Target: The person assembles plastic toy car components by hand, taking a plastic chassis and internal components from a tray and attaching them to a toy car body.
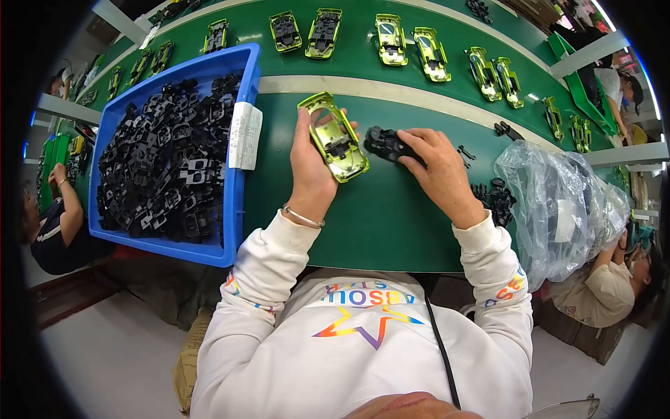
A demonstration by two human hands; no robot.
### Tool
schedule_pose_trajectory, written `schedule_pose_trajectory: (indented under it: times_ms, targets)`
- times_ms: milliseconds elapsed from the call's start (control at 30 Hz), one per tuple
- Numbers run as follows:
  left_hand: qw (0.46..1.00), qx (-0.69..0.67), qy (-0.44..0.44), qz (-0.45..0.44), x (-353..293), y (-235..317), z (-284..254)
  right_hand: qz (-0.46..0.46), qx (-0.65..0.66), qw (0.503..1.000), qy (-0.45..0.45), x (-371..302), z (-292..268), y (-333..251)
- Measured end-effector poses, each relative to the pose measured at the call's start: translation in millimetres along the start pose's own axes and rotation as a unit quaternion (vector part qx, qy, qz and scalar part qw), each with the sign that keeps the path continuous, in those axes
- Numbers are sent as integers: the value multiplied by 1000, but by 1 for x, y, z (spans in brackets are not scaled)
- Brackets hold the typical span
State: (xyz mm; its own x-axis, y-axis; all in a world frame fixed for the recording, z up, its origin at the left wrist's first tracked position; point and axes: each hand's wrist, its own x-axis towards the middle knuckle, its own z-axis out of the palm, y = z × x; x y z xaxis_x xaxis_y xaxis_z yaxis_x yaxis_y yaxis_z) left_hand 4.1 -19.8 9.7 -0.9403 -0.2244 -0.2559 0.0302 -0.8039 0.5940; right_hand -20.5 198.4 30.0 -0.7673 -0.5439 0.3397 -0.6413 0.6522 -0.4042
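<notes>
My left hand (310,171) is wrapped round a lime-green toy car body (342,162), its hollow underside turned up. A small black part sits inside that shell, toward its near end. Just to the right, my right hand (438,162) grips a black plastic car interior piece (386,143) between thumb and fingers. The piece is held over the green table, apart from the car body. Its far side shows; the end under my fingers is hidden.
A blue bin (241,202) full of black plastic parts stands at the left. Beyond a pale rail, several green car bodies (389,40) lie on a green belt (453,31). Loose black parts (497,199) and a clear plastic bag (558,209) lie at the right. Other people sit at both sides.
</notes>
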Motion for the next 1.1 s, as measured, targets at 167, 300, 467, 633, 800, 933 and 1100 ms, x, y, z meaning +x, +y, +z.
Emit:
schedule_pose_trajectory:
  times_ms: [167,300,467,633,800,933,1100]
  targets:
    - [1000,4,-11,18,9,-16,8,110,165,978,58,9,-18,-9]
    - [999,-21,-16,20,6,-20,13,76,193,974,87,26,-11,-49]
    - [998,1,-62,9,0,-17,14,42,116,986,108,38,18,-71]
    - [996,6,-86,32,4,-18,4,64,97,988,105,43,27,-80]
    - [997,-17,-71,30,-1,-12,16,74,125,981,129,46,34,-85]
    - [998,-25,-51,31,0,-12,14,73,111,984,119,46,34,-85]
    - [997,-7,-62,38,-2,-12,16,63,105,983,133,45,30,-85]
